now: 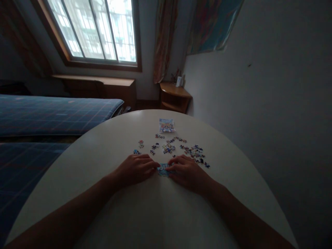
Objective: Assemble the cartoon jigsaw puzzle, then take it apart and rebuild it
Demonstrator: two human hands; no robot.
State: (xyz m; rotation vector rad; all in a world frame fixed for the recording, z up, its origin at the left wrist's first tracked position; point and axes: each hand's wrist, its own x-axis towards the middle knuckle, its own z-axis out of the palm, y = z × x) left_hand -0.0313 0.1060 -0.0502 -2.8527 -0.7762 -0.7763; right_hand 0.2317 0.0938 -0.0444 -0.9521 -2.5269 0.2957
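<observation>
A small, partly joined jigsaw puzzle (pixel 163 169) in light blue and white lies flat on the round pale table between my hands. My left hand (pixel 138 168) holds its left edge, the index fingertip at the upper left corner and the other fingers curled beside it. On the opposite side, my right hand (pixel 188 173) has its fingers closed over the right part and covers some of it. Loose jigsaw pieces (pixel 168 148) are spread just beyond the hands, with a larger cluster of pieces (pixel 196 152) beyond my right hand.
A printed picture sheet or packet (pixel 166 125) lies toward the far side of the table (pixel 124 128). To the left stands a bed with a blue plaid mattress (pixel 57 114). A wooden corner shelf (pixel 175 90) is behind the table; a white wall (pixel 259 114) runs along the right.
</observation>
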